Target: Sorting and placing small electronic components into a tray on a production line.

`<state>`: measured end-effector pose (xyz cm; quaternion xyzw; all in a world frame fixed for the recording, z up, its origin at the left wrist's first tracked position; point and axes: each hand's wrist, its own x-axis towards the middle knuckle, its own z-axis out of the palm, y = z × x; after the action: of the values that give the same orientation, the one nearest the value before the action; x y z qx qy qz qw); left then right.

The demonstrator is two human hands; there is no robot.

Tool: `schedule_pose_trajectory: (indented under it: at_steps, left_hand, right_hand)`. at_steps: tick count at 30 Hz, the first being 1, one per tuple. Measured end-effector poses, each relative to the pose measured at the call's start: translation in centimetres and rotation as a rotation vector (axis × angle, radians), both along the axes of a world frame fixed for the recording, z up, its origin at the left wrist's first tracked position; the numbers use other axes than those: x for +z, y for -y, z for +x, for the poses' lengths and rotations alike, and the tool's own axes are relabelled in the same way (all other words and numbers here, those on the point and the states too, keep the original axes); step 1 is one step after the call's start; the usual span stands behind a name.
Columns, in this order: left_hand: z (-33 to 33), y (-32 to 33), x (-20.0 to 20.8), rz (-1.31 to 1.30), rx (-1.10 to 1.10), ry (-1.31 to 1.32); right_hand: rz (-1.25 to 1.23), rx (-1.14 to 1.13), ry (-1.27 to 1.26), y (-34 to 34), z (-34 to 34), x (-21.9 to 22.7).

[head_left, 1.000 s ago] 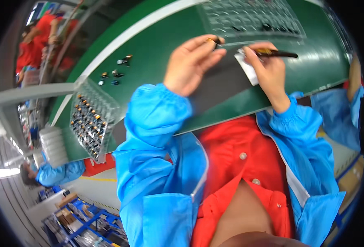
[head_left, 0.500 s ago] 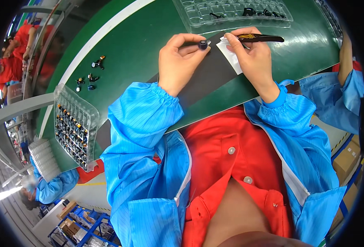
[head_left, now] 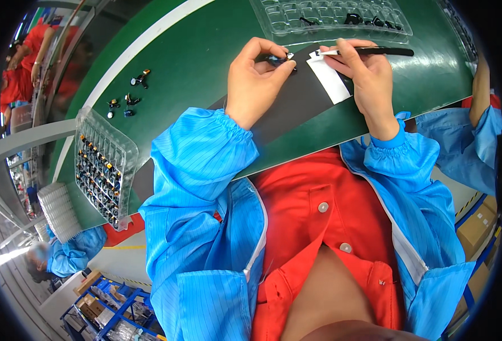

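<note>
Tweezers are pinched in the right hand, tips right by the upper end of a white strip, while the left hand has got a small dark part pinched thumb-to-fingers over the dark mat on the green surface, just this side of that clear tray.

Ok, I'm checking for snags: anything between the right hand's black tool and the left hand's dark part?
Nothing visible stands between the black tool and the dark part; a white strip lies by the tool's tip.
</note>
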<state>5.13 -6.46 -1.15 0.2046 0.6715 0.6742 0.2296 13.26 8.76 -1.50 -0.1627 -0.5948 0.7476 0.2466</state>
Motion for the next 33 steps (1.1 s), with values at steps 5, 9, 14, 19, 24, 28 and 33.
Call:
schedule_pose_trajectory:
  at_steps: [5, 9, 14, 19, 24, 28, 33]
  left_hand:
    - [0.3, 0.0, -0.2, 0.131, 0.019, -0.092]
    - [0.6, -0.1, 0.4, 0.16, 0.007, -0.145]
    - [0.3, -0.1, -0.5, 0.2, -0.007, -0.25]
    - [0.6, 0.0, 0.1, 0.204, -0.001, -0.198]
    - [0.7, 0.0, 0.1, 0.247, 0.008, -0.141]
    - [0.6, -0.1, 0.0, 0.24, 0.012, -0.149]
    - [0.7, -0.1, 0.0, 0.241, 0.011, -0.188]
  right_hand:
    - [-0.054, 0.297, -0.198, 2.5, 0.4, 1.6]
    - [0.078, 0.225, -0.267, 3.4, -0.2, 1.5]
    - [0.099, 0.14, -0.315, 3.2, -0.5, 1.2]
    - [0.195, 0.121, -0.394, 3.1, -0.5, 0.8]
    - [0.387, 0.161, -0.326, 2.9, -0.2, 0.8]
    - [0.299, 0.112, -0.377, 3.2, -0.6, 0.4]
    - [0.423, 0.09, -0.369, 3.2, -0.6, 0.4]
